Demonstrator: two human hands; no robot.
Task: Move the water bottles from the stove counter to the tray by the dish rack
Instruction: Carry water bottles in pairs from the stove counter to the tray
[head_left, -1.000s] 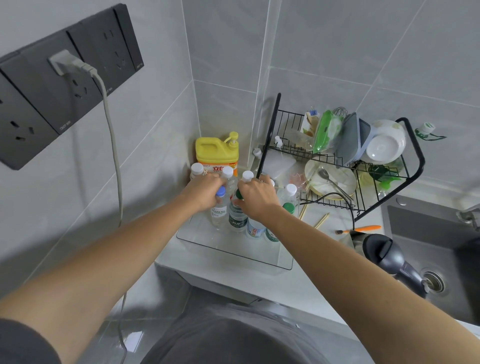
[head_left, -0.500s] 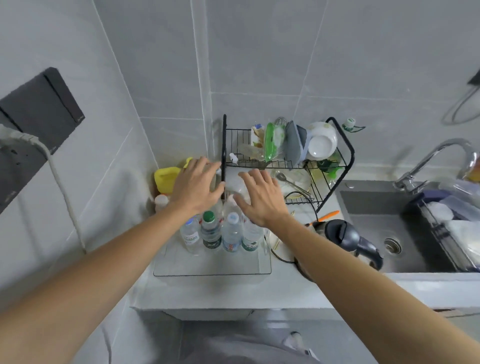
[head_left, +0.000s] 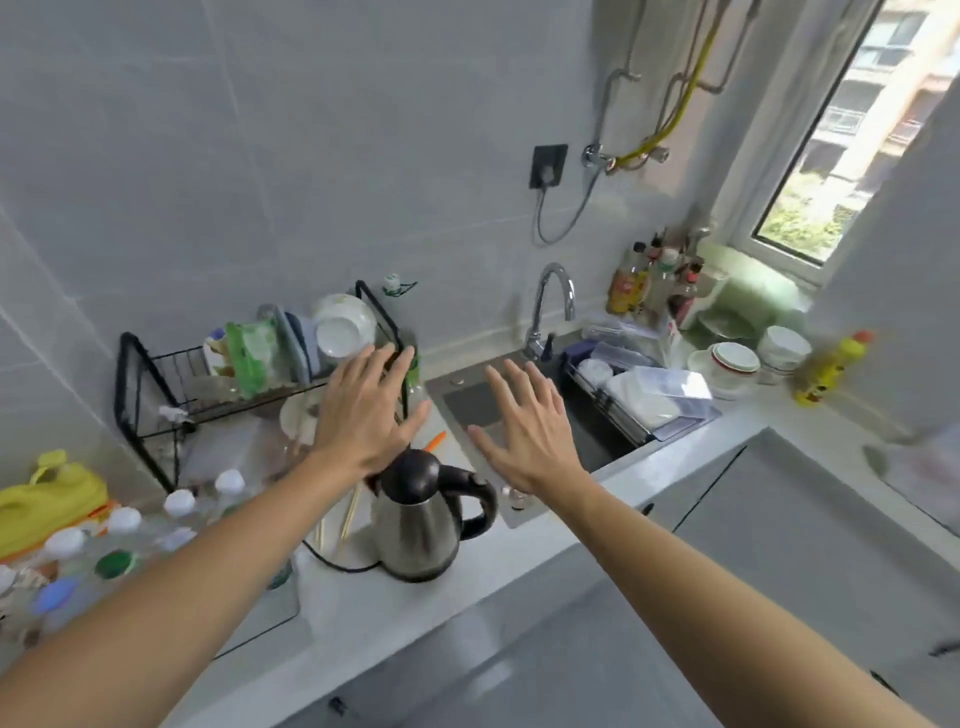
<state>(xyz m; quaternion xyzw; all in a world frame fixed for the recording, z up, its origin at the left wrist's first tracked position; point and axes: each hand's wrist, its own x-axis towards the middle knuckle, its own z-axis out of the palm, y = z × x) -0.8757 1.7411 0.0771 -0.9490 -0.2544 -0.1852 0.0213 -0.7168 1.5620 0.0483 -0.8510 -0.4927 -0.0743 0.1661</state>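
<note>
Grey-tiled kitchen counter (head_left: 675, 457) by the sink (head_left: 478, 405); both hands' fingers (head_left: 395, 364) spread, empty.

The water bottles (head_left: 124, 525) at the near left are smeared by motion blur, their labels unreadable, and the nearest ones are covered by the left forearm. The tray (head_left: 270, 618) is largely hidden under that arm and cut by the left edge. The yellow jug (head_left: 47, 499) is clipped there too. The dish rack (head_left: 171, 395) is partly screened by the left hand (head_left: 363, 415). The far-right yellow bottle (head_left: 831, 369) is blurred, its print illegible.
</note>
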